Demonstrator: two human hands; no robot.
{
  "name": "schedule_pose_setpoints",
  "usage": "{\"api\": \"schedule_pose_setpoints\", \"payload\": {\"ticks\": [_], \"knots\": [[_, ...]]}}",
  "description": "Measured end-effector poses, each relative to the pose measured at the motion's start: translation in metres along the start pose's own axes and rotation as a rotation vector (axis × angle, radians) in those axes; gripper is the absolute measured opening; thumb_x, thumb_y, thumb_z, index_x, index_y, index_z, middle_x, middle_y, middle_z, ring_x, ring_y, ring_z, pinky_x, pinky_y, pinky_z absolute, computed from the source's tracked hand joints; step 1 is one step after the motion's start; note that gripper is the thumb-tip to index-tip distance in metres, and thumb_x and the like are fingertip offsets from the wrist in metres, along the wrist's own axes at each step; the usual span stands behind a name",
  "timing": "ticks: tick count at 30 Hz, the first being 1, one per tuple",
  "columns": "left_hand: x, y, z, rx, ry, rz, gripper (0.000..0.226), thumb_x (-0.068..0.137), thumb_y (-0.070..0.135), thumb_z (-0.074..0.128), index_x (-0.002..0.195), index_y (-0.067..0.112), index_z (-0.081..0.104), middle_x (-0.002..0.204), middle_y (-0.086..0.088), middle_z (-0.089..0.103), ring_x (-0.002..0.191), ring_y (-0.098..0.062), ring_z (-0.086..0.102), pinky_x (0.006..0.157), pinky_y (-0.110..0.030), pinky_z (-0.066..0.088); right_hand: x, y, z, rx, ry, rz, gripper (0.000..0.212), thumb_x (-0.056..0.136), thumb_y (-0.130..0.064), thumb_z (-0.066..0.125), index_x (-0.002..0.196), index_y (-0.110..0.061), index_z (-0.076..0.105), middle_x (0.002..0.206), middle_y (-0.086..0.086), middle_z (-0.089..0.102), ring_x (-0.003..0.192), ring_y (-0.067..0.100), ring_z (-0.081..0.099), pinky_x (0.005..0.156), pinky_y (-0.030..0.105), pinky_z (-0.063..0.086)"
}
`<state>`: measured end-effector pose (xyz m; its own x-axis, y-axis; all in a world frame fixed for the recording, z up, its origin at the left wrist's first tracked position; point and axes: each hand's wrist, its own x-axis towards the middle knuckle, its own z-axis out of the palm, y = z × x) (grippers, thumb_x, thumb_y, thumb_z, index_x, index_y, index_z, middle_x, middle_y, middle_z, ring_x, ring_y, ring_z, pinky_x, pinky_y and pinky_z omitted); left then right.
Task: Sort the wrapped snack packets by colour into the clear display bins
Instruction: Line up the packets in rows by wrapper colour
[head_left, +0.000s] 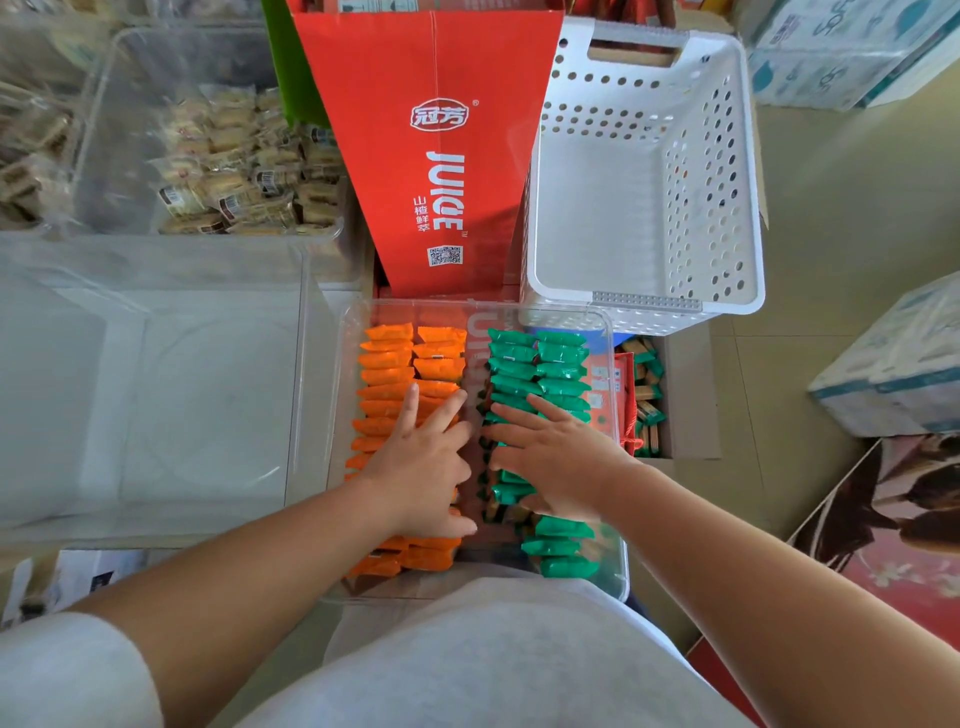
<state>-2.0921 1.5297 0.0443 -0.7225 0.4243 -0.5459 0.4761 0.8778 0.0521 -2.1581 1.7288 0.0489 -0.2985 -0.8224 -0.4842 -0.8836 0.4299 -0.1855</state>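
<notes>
Our fingers spread wide and flat, holding nothing. The left hand presses the orange packets in the clear bin's left half, the right hand the green packets in its right half. We judge sorting nearly done; dark packets in the bin's middle and loose ones in the box just right of it are left.

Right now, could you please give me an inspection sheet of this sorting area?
Surface: tan tiled floor at right.
Job's things: clear bin holds orange packets in rows at left, green packets at right.
Clutter: white perforated basket, red juice carton, second clear bin of pale biscuits, large clear bin, empty, at left.
Grippers: left hand flat on orange packets; right hand flat on green packets, fingers straight.
Cables: nothing seen.
Surroundings: blue-and-white wrapped packs at right.
</notes>
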Motion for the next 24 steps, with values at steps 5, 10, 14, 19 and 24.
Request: {"api": "schedule_pose_setpoints", "payload": {"ticks": [5, 10, 14, 19, 24], "knots": [[-0.005, -0.002, 0.004, -0.089, 0.011, 0.066, 0.033, 0.088, 0.046, 0.051, 0.115, 0.038, 0.069, 0.154, -0.002, 0.033, 0.151, -0.033, -0.017, 0.106, -0.071, -0.023, -0.002, -0.001, 0.001, 0.002, 0.004, -0.002, 0.057, 0.091, -0.043, 0.063, 0.143, -0.031, 0.043, 0.163, -0.003, 0.024, 0.154, 0.022, 0.003, 0.124, 0.05, -0.002], [-0.004, 0.001, 0.01, -0.05, -0.002, 0.1, 0.052, 0.094, 0.064, 0.035, 0.1, 0.032, 0.075, 0.148, -0.004, 0.043, 0.151, -0.038, -0.014, 0.107, -0.075, -0.019, -0.001, -0.001, 0.002, 0.001, 0.012, 0.003, 0.058, 0.091, -0.045, 0.063, 0.143, -0.031, 0.042, 0.162, -0.004, 0.026, 0.154, 0.022, 0.003, 0.124, 0.05, -0.003], [-0.005, 0.009, 0.008, 0.042, -0.03, 0.071, 0.075, 0.073, 0.086, 0.045, 0.114, 0.028, 0.071, 0.135, -0.006, 0.048, 0.15, -0.04, -0.013, 0.106, -0.076, -0.016, -0.002, -0.002, 0.0, -0.003, 0.006, 0.008, 0.056, 0.093, -0.045, 0.061, 0.143, -0.031, 0.042, 0.162, -0.004, 0.026, 0.154, 0.021, 0.002, 0.124, 0.051, -0.003], [-0.005, 0.004, 0.009, 0.005, 0.016, 0.079, 0.073, 0.075, 0.081, 0.047, 0.121, 0.027, 0.065, 0.143, -0.007, 0.045, 0.151, -0.039, -0.011, 0.108, -0.073, -0.019, -0.004, -0.003, -0.003, -0.029, -0.038, 0.02, 0.059, 0.094, -0.046, 0.059, 0.146, -0.032, 0.037, 0.165, -0.004, 0.019, 0.154, 0.022, 0.001, 0.123, 0.056, -0.001], [-0.002, -0.005, 0.002, -0.121, 0.166, 0.087, 0.069, 0.081, 0.08, 0.037, 0.123, 0.033, 0.066, 0.149, -0.001, 0.046, 0.153, -0.032, -0.001, 0.112, -0.07, -0.013, -0.01, -0.002, -0.003, -0.068, -0.037, 0.024, 0.061, 0.096, -0.054, 0.051, 0.152, -0.038, 0.03, 0.167, -0.003, 0.009, 0.154, 0.024, -0.003, 0.121, 0.056, -0.009]]}}
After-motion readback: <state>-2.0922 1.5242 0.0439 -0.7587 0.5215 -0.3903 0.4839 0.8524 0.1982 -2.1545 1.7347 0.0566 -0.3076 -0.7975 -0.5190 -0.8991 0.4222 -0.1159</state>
